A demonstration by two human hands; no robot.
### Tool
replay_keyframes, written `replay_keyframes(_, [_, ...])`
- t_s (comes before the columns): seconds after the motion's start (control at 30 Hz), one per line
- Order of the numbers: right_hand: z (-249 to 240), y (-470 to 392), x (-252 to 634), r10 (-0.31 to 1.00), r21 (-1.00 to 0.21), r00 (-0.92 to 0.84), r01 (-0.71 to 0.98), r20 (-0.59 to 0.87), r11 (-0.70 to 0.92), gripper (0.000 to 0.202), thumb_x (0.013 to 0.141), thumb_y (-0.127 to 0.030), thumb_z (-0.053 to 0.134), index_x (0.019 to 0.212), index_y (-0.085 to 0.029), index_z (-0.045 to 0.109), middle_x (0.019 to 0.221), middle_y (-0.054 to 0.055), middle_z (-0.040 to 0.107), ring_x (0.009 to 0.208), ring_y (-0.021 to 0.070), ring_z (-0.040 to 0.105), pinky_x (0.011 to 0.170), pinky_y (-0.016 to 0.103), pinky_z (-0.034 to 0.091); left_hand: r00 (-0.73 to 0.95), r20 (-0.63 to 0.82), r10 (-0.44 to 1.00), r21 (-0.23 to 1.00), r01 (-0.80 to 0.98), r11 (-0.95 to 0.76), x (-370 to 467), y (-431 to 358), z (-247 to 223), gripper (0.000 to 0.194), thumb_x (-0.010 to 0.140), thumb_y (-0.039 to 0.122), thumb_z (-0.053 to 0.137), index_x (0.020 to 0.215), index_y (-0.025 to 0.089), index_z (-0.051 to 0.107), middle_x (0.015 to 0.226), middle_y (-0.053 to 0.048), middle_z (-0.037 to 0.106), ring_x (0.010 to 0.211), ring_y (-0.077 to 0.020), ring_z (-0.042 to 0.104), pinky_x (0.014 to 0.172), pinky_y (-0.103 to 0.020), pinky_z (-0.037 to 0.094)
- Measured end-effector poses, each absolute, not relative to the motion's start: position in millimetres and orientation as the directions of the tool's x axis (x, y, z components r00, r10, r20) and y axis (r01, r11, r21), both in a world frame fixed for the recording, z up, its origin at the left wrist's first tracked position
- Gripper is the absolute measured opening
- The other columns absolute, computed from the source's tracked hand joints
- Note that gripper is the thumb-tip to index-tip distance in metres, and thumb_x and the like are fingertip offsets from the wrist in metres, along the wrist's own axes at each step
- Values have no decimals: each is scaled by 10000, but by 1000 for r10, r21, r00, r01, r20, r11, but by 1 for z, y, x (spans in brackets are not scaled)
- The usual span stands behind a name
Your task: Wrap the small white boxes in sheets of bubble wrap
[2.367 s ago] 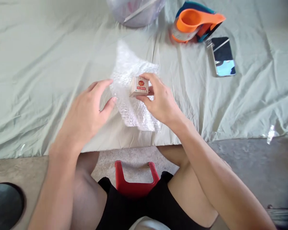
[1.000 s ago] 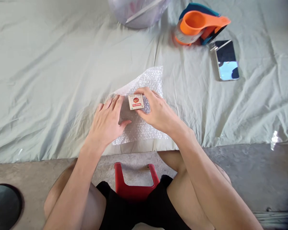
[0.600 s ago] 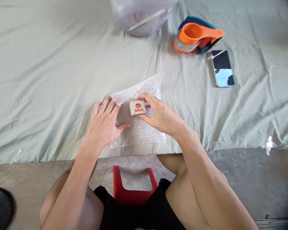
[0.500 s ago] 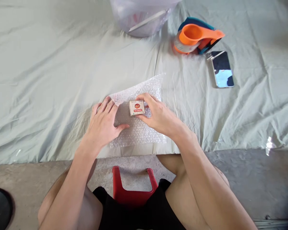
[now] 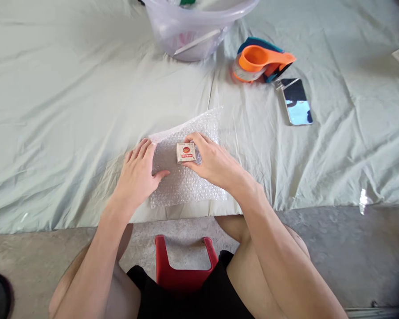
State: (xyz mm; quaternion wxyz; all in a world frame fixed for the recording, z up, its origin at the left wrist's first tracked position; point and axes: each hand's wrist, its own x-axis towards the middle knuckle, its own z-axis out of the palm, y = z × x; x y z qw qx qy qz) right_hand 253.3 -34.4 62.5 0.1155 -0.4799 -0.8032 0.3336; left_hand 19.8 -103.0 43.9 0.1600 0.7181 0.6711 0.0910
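Head view: bubble wrap [image 5: 199, 188] spread out, none folded over box [image 5: 185, 153]; right fingers [image 5: 197, 138] part-closed, gripping box over wrap's middle; left fingers [image 5: 138, 150] parted, at wrap's left edge; tape dispenser [image 5: 253, 56] apart, unheld.

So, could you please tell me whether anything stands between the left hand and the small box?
Nothing visible stands between the left hand and the small box; only bubble wrap lies in the gap, spread on the cloth. The right hand grips the box from the other side.
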Motion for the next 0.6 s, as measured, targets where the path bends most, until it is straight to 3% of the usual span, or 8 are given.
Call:
replay_keyframes(0.13, [61,-33,255,844,-653,-520,686,-133,320,427,971,-274,806,1332,-287,579,1447,97,733,1174,346,759,959,483,578,74,-66,995,350,936,-46,21,-103,42,728,1053,297,812,1701,198,496,1804,-242,552,1738,-445,477,1374,-685,466])
replay_keyframes(0.2, [61,-31,258,843,-686,-527,653,-107,321,520,950,-345,862,1382,-293,577,1525,113,700,1309,374,724,1055,533,587,66,-43,997,359,932,-46,22,-105,40,718,1052,280,801,1697,227,492,1802,-227,558,1718,-447,504,1362,-696,478])
replay_keyframes(0.27, [60,-28,265,887,-720,-459,634,-56,282,462,1013,-460,813,1379,-292,587,1542,130,683,1376,373,692,1108,561,585,47,-19,999,372,927,-36,24,-108,39,729,1039,255,807,1691,249,483,1805,-212,553,1689,-448,533,1362,-708,481])
replay_keyframes(0.33, [59,-26,274,960,-696,-278,697,-40,173,288,1124,-521,639,1271,-274,614,1392,151,724,1273,366,721,1073,579,593,17,5,1000,392,920,-17,27,-112,39,751,1015,221,823,1680,273,479,1805,-189,550,1656,-445,557,1358,-706,494])
replay_keyframes(0.4, [56,-25,282,993,-601,-78,799,-89,9,262,1150,-514,562,1148,-257,611,1171,164,736,1109,382,741,999,610,598,-32,12,999,439,898,23,30,-115,39,757,1001,191,824,1670,282,481,1755,-173,587,1604,-429,600,1317,-668,553])
replay_keyframes(0.47, [52,-26,285,989,-526,22,845,-145,-96,267,1095,-514,660,1111,-254,600,1022,148,719,1026,408,741,957,636,596,-116,10,993,521,848,94,34,-115,38,746,1012,186,794,1678,273,468,1660,-173,636,1490,-393,683,1200,-592,648])
replay_keyframes(0.6, [43,-29,279,979,-603,28,784,-200,-146,395,965,-506,832,1194,-268,615,974,108,732,1037,421,766,931,610,617,-343,13,939,687,686,240,37,-109,33,782,998,241,771,1698,266,426,1439,-144,719,1036,-255,784,896,-440,692])
